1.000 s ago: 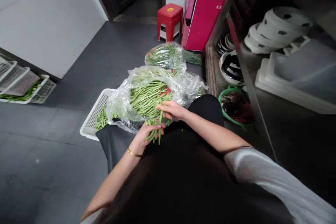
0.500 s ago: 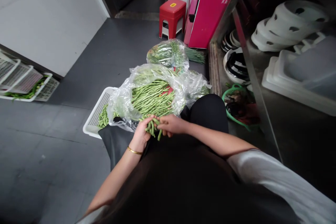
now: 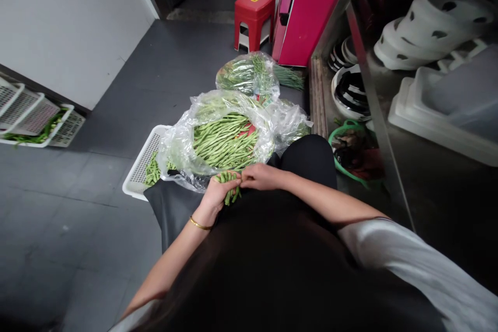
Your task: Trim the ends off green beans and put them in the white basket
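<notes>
My left hand (image 3: 217, 191) is closed around a small bunch of green beans (image 3: 232, 194), whose ends stick out past the fingers. Against it, by the left thumb, my right hand (image 3: 261, 177) is closed in a pinch; what lies between its fingertips is hidden. Just beyond both hands, a clear plastic bag (image 3: 177, 137) gapes around a heap of long green beans (image 3: 223, 142). To the left, partly under the bag, sits a white perforated basket (image 3: 134, 179) with short bean pieces (image 3: 152, 170) in it.
Another clear bag of greens (image 3: 237, 75) lies farther off, before a red stool (image 3: 254, 10). White baskets (image 3: 68, 129) stand at the far left. On the right are a green basket (image 3: 348, 127) and a metal shelf (image 3: 383, 145) with white containers (image 3: 428, 36).
My right hand has drawn in closer to the left thumb, its fingers now pinched. A bean that hung below the bunch no longer dangles there. The view has shifted slightly.
</notes>
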A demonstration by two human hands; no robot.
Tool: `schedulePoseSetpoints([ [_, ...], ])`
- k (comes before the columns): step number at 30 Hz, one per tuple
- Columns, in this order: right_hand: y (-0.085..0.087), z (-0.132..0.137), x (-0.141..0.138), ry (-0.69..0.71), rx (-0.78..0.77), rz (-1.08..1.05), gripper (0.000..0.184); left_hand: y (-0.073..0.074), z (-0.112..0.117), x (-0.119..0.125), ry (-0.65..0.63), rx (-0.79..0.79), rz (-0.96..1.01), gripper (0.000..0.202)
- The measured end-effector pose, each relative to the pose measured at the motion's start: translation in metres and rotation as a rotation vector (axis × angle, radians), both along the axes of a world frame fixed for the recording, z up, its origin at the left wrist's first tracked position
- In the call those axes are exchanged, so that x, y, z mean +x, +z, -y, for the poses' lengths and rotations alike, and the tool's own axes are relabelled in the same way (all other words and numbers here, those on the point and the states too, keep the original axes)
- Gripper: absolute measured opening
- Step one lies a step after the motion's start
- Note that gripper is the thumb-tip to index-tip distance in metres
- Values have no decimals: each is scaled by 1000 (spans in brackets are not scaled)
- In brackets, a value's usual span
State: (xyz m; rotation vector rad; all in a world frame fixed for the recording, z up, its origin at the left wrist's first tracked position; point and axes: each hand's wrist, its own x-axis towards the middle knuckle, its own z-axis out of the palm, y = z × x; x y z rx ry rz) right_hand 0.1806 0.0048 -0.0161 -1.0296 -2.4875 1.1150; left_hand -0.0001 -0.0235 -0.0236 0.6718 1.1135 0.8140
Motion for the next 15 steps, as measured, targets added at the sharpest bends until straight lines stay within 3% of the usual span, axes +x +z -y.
schedulePoseSetpoints([
  [3, 7, -12, 19, -215, -36, -48, 23, 5, -2, -3, -3, -4, 29, 24],
  [9, 2, -5, 11, -63, 240, -2, 27, 6, -3, -8, -52, 8, 55, 23],
  [13, 0, -3, -7, -220, 417, 56, 33, 11, 4, 3, -161, -8, 33, 27],
  [15, 1, -7, -12, -338, 447, 73, 32, 12, 4, 9, -143, -24, 24, 21],
])
